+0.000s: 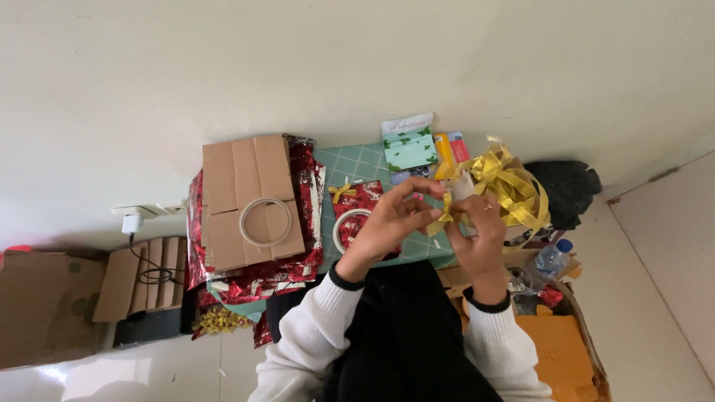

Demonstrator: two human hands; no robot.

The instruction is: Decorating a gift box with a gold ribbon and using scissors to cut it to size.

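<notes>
My left hand (391,219) and my right hand (480,234) meet above a green cutting mat (357,162). Both pinch a small piece of shiny gold ribbon (445,212) between their fingertips. The ribbon runs to a loose tangle of gold ribbon (514,186) just beyond my right hand. Under my left hand lie a roll of tape (344,223) and a red foil packet with a small gold bow (341,192).
A flattened cardboard piece (249,197) with a second tape ring (265,222) rests on red foil wrap (305,175). Green patterned cards (408,145), a black bag (562,190), a water bottle (553,257), a cardboard box (566,350) and a wall plug (132,222) surround the mat.
</notes>
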